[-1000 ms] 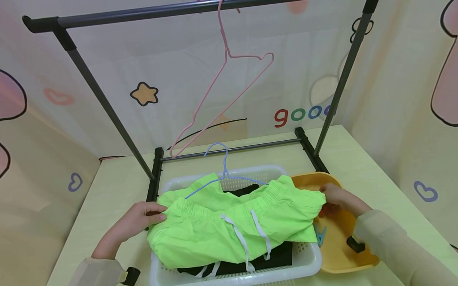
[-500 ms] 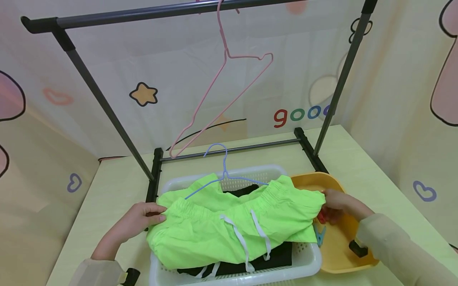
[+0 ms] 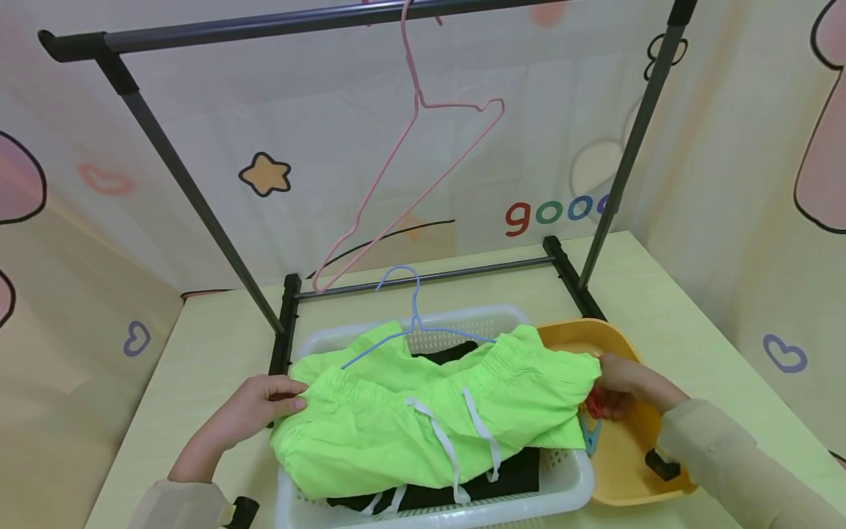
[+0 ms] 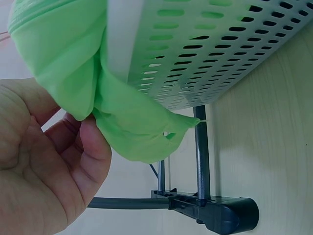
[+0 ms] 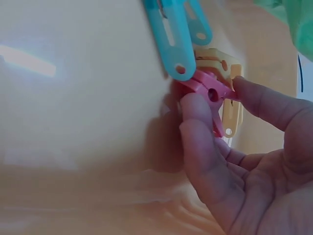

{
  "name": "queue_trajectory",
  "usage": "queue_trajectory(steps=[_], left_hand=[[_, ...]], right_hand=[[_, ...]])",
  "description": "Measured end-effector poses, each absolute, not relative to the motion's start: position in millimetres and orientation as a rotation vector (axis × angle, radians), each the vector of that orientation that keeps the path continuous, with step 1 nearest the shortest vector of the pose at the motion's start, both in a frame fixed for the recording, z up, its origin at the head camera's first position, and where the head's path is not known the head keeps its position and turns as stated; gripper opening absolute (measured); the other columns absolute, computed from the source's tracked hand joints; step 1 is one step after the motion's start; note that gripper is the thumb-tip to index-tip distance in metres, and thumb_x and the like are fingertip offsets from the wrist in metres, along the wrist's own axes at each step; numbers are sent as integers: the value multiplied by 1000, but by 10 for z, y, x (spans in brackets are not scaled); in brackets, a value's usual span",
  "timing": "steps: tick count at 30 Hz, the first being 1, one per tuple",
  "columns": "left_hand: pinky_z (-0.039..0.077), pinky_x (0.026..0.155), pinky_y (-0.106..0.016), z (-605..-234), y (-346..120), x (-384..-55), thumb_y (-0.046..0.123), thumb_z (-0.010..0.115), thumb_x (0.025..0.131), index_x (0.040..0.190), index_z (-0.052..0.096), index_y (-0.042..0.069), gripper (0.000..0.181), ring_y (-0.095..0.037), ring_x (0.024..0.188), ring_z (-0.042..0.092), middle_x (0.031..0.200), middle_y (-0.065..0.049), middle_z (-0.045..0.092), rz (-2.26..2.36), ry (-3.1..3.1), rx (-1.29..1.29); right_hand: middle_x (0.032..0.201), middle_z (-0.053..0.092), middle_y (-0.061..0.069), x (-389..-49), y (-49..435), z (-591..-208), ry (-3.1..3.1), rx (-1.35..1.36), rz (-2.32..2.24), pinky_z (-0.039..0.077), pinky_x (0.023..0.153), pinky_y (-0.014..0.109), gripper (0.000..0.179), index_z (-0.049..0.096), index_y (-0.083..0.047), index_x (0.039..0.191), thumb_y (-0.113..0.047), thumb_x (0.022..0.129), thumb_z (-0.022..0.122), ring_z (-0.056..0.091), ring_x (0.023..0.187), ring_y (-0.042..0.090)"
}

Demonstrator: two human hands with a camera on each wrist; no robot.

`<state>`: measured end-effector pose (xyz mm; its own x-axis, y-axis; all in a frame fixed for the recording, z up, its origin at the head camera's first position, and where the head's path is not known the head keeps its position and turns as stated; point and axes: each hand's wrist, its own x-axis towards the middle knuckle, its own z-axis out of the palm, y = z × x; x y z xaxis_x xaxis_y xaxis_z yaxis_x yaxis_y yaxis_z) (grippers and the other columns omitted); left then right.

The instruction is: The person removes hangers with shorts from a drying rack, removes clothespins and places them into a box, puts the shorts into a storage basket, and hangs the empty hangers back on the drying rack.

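Neon green shorts [image 3: 396, 426] with white drawstrings lie across a white perforated basket [image 3: 562, 492]. A blue hanger [image 3: 415, 323] is set in their waistband, its hook upright. My left hand [image 3: 247, 411] pinches the left edge of the shorts; the left wrist view shows the green cloth [image 4: 63, 58] between thumb and fingers. Inside the yellow basin [image 3: 634, 470], my right hand [image 5: 244, 161] pinches a red-pink clothespin [image 5: 210, 90] between thumb and fingers. A blue clothespin [image 5: 173, 44] and a yellow clothespin [image 5: 230, 112] lie against it. Black cloth [image 3: 496, 470] lies under the shorts.
A black rack stands behind the basket, its top bar [image 3: 264, 31] overhead. From the bar hangs a pink hanger [image 3: 456, 104]. The rack's feet [image 3: 573, 279] rest on the pale wooden table [image 3: 185, 353]. A printed curtain [image 3: 330, 132] closes off the back.
My right hand has moved slightly lower into the yellow basin, off the shorts' right edge, and now holds the red-pink clothespin. The left hand stays on the shorts.
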<state>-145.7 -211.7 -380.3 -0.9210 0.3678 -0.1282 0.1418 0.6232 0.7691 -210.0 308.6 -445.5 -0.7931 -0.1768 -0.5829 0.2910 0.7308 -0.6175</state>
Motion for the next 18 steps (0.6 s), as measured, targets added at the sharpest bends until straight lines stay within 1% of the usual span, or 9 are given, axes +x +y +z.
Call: queue_trajectory(steps=[5,8,16,18], left_hand=[[46,71,-19,-3808,-2119,-1458,19,59,84,107,60,-6,34,5,84,52,102,-16,62,1194,2572,420],[46,71,-19,-3808,-2116,-1458,19,60,83,107,60,-5,34,6,84,52,102,-16,62,1198,2572,412],[46,70,-19,-3810,-2114,-1454,20,60,83,106,61,-5,34,5,83,53,100,-16,62,1187,2584,399],[46,70,-19,-3811,-2113,-1453,21,60,83,106,61,-5,34,5,83,52,100,-16,62,1187,2585,399]], right_hand=[[53,58,7,-2091,3072,-4473,2316,103,-954,50,46,29,13,48,4,79,-9,82,51,58,44,12],[52,58,7,-2083,3065,-4488,2317,108,-968,49,45,28,14,49,4,77,-9,81,51,58,42,12],[52,57,7,-2056,3049,-4503,2304,101,-969,49,45,27,21,52,3,75,-12,86,44,56,42,11],[52,56,7,-2053,3051,-4502,2306,98,-972,49,45,27,19,50,3,75,-11,86,43,56,42,11]])
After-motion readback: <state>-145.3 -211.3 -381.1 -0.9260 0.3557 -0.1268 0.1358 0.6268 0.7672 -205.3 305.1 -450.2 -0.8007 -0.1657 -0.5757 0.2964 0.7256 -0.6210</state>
